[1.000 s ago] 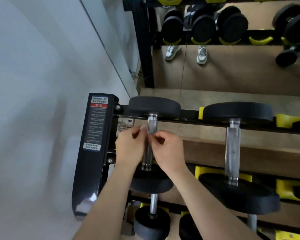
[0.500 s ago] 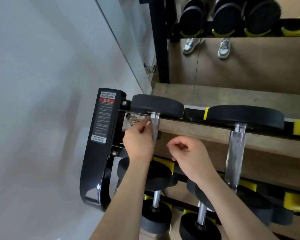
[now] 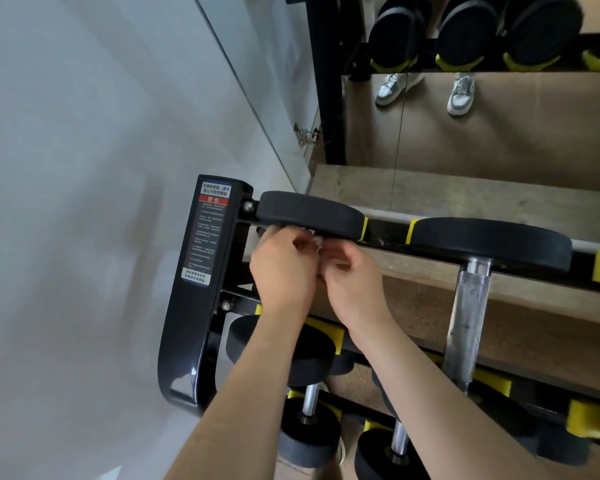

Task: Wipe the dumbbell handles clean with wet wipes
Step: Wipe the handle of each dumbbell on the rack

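Head view: left hand (image 3: 284,268) and right hand (image 3: 354,282) pinch white wipe (image 3: 317,241) at black dumbbell (image 3: 309,211).

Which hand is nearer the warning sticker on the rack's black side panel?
Left. The left hand, pinching a wipe, is just right of the sticker; the right hand sits farther right, beyond the left, both under the end dumbbell's far weight.
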The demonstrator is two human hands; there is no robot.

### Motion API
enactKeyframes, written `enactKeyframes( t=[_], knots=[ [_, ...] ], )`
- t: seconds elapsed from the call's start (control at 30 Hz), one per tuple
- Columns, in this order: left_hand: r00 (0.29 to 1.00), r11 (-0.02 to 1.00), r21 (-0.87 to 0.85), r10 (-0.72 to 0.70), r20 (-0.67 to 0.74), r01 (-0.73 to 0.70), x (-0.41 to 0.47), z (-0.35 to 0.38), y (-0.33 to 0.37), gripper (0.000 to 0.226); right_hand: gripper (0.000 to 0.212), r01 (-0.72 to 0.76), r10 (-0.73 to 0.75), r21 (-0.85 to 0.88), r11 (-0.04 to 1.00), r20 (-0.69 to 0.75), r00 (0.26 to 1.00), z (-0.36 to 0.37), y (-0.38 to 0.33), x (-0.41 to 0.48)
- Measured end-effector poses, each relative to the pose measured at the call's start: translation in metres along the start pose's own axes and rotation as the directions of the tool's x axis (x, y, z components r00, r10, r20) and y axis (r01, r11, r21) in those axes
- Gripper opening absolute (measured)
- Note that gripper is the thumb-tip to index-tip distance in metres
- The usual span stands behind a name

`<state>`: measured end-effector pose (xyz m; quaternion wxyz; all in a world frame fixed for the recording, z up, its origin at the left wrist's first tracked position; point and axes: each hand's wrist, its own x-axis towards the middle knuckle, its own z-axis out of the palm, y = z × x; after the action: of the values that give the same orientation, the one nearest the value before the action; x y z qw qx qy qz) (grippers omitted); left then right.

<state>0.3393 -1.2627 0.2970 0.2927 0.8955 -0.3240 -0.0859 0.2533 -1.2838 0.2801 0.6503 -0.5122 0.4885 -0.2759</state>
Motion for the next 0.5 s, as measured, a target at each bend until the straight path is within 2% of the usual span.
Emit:
enactKeyframes(
  t=[0.1, 0.17, 0.2, 0.27, 0.33, 0.43, 0.5],
  knots=[
    [0.996, 0.991, -0.126, -0.058, -0.071, 0.049, -0.002, 0.007, 0.005, 0.006, 0.024, -0.071, 0.074, 0.177, 0.982, -0.009, 0.997, 0.007, 0.0, 0.008],
    [0.994, 0.983, -0.156, -0.104, -0.014, 0.101, -0.002, -0.001, 0.002, 0.007, 0.026, -0.138, 0.127, 0.297, 0.945, 0.057, 0.99, 0.006, 0.001, 0.004],
    [0.993, 0.991, -0.092, -0.095, 0.065, 0.101, 0.0, -0.008, 0.0, 0.009, 0.026, -0.134, 0.119, 0.287, 0.948, 0.07, 0.99, 0.006, 0.004, 0.003],
    [0.964, 0.988, 0.152, -0.046, 0.261, 0.006, 0.003, -0.024, -0.005, 0.02, 0.024, -0.084, 0.073, 0.135, 0.987, 0.086, 0.994, 0.004, 0.007, 0.0],
    [0.913, 0.938, 0.339, -0.071, 0.402, -0.076, 0.001, -0.039, -0.012, 0.028, 0.023, -0.04, 0.048, -0.056, 0.998, 0.155, 0.987, 0.002, 0.008, -0.003],
    [0.83, 0.892, 0.448, -0.207, 0.518, -0.057, -0.012, -0.053, -0.027, 0.022, 0.015, 0.062, 0.055, -0.386, 0.92, 0.284, 0.957, -0.001, 0.01, -0.014],
    [0.79, 0.881, 0.462, -0.214, 0.574, -0.097, -0.014, -0.057, -0.032, 0.015, 0.012, 0.111, 0.057, -0.467, 0.877, 0.332, 0.941, -0.005, 0.012, -0.021]
  ],
)
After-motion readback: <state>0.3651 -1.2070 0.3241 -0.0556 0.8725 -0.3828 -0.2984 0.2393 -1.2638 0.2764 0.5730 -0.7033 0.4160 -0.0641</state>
